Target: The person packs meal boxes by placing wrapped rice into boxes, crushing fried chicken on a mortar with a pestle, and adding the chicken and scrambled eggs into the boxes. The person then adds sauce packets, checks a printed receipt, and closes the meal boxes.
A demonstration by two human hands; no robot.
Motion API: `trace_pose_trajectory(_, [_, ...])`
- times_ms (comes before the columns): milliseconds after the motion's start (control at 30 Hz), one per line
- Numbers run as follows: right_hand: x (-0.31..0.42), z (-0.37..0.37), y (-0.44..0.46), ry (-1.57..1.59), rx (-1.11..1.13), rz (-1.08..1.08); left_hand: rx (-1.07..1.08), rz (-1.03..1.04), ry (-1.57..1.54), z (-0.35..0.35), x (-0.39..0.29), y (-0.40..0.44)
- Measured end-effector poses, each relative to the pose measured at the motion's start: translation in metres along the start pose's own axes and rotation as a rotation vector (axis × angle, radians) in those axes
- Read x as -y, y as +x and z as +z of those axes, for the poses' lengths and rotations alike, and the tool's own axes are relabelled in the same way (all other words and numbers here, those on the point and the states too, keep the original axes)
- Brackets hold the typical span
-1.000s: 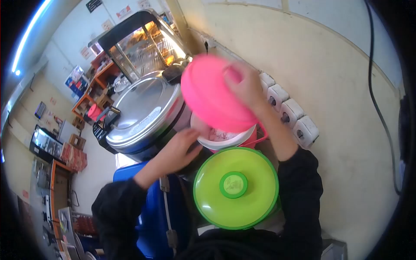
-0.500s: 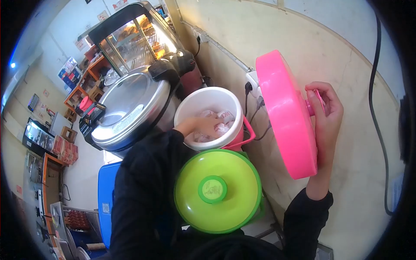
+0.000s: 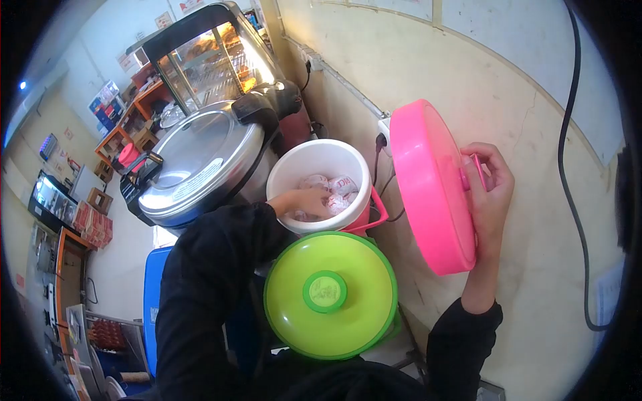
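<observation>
My left hand [image 3: 309, 202] reaches into the white-lined pink tub [image 3: 281, 166], over several white wrapped packets [image 3: 342, 185] with red print. Its fingers look spread against the packets, though their tips are partly hidden. With my right hand [image 3: 491, 194] I grip the small knob of a bright pink round lid [image 3: 431, 194]. That lid stands on edge in the air, to the right of the tub. A second tub, closed by a lime-green lid [image 3: 364, 274], stands just in front of the open one.
Left of the tubs is a large steel pot [image 3: 194, 160] with a clamped lid and black handles. A lit glass display warmer [image 3: 207, 67] stands behind it. Power plugs [image 3: 380, 142] and cables run along the wall. A blue container [image 3: 152, 287] sits at lower left.
The pink lid and my right hand have shifted slightly left and tilted. My left hand stays inside the tub, its fingers a little repositioned among the packets. The view has turned slightly.
</observation>
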State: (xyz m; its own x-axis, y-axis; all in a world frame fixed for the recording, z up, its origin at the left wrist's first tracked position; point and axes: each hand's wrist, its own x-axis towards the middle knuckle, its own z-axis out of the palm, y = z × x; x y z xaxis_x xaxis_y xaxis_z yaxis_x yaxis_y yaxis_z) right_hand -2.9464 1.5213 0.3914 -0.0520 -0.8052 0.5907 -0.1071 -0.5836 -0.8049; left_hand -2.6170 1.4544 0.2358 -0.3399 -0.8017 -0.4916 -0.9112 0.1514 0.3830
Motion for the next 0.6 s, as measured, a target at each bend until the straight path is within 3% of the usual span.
trace_pose_trajectory(167, [0.002,0.003,0.003,-0.026,0.015,-0.013,-0.107,-0.027,-0.155,-0.010,-0.026,-0.020])
trace_pose_trajectory(367, [0.004,0.006,0.009,-0.067,0.017,-0.038,-0.208,0.106,-0.812,-0.034,-0.012,-0.057])
trace_pose_trajectory(467, [-0.005,0.022,0.023,-0.138,0.035,-0.076,-0.295,0.249,-1.250,-0.049,0.002,-0.100])
trace_pose_trajectory(533, [-0.019,0.044,0.034,-0.252,0.079,-0.110,-0.346,0.382,-1.358,-0.067,-0.019,-0.165])
trace_pose_trajectory(600, [-0.029,0.082,0.038,-0.364,0.129,-0.276,-0.450,0.526,-1.394,-0.073,-0.021,-0.224])
